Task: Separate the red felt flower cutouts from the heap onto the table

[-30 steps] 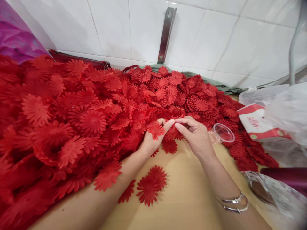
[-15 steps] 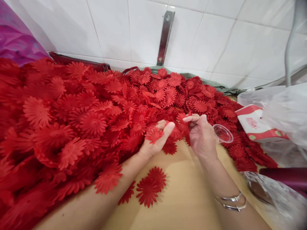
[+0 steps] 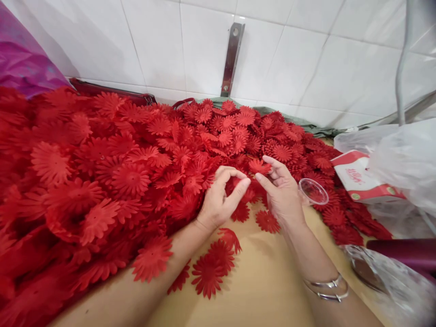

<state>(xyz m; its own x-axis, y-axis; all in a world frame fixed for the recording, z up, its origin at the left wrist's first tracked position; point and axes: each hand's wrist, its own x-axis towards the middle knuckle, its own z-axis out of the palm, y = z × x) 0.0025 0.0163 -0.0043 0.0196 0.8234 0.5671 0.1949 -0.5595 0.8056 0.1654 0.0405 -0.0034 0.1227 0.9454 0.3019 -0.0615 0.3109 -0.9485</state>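
Note:
A red artificial flower layer with narrow petals is between the thumb and fingers of my right hand. To its left, my left hand is closed in a pinch, thumb tip and index fingertip together; anything between them is too small to make out. A loose flower layer lies on the tan tabletop just below my left hand, beside several others. One more flower layer rests on the table left of my right wrist. Both hands are at the front edge of a big heap of red flower layers.
Right of my right hand stands a clear plastic cup. Beyond it are a red-and-white box and clear plastic bags. A white tiled wall with a metal bracket closes the back. Purple plastic is at far left.
The flower layer that was in my left hand is gone from it, and one more lies on the table below. Another now shows by my right wrist. My left fingers have closed into a pinch.

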